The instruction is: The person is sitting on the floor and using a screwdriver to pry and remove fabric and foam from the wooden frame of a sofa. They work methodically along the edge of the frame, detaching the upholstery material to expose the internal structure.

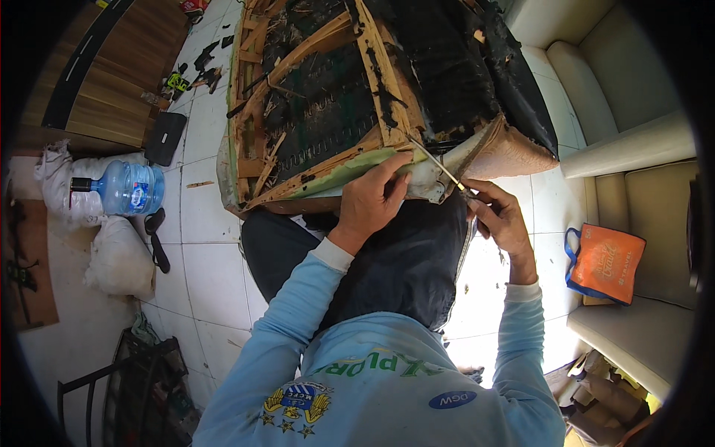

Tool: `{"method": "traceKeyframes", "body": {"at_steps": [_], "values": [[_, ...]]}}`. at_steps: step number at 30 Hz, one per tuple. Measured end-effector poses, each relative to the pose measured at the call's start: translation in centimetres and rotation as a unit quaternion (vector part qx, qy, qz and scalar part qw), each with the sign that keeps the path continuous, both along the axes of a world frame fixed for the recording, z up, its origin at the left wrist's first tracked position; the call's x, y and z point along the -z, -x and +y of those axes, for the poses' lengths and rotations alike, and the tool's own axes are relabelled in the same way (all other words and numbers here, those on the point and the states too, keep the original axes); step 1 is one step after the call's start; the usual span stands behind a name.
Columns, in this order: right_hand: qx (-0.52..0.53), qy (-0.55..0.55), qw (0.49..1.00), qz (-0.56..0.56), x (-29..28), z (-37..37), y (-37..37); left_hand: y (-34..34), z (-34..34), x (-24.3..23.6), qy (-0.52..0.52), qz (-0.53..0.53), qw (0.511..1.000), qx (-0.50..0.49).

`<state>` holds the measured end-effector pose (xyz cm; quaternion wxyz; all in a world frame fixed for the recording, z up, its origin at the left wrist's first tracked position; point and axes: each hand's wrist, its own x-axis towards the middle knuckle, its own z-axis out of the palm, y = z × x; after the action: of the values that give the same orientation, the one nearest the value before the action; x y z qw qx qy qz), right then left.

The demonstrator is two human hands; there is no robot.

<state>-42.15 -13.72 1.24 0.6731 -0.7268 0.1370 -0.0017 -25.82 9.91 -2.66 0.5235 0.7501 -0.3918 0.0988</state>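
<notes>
An upturned, stripped upholstered piece with a worn wooden frame [393, 112] and black backing [320, 97] rests over my dark-trousered legs. My left hand [372, 197] is closed on the frame's lower edge, where pale green padding [328, 179] and loose pale material [447, 179] show. My right hand [499, 216] grips a thin metal screwdriver [439, 165] near its yellow band; the tip reaches the wood and padding right of my left fingers. A torn flap of pinkish-brown fabric [514, 156] hangs beside the tool, at the piece's right corner.
Left on the tiled floor [212, 268] lie a blue water jug [149, 186], white sacks [119, 264], a black case [165, 140] and scattered scraps. A wooden cabinet [104, 86] stands behind them. Beige seating [625, 343] lines the right side, with an orange bag [607, 261].
</notes>
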Motion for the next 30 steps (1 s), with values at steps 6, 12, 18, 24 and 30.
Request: {"method": "traceKeyframes", "body": {"at_steps": [6,12,18,24,30], "values": [[0.084,-0.407,0.907,0.067,-0.9,5.8,1.0,0.3,0.1,0.1,0.01,0.022,1.0,-0.004],[0.19,-0.096,0.976,-0.032,-0.2,12.9,0.8,0.2,0.1,-0.3,-0.001,0.015,1.0,0.008],[0.116,0.008,0.989,0.09,-5.7,5.5,2.6,0.1,0.7,-0.3,-0.014,0.029,0.999,0.022],[0.103,0.067,0.989,0.085,-5.9,4.7,1.6,0.1,0.5,0.0,-0.009,0.041,0.999,0.008],[0.111,0.039,0.991,0.057,-4.1,5.2,1.9,0.2,0.5,-0.2,-0.01,0.038,0.999,0.018]]}}
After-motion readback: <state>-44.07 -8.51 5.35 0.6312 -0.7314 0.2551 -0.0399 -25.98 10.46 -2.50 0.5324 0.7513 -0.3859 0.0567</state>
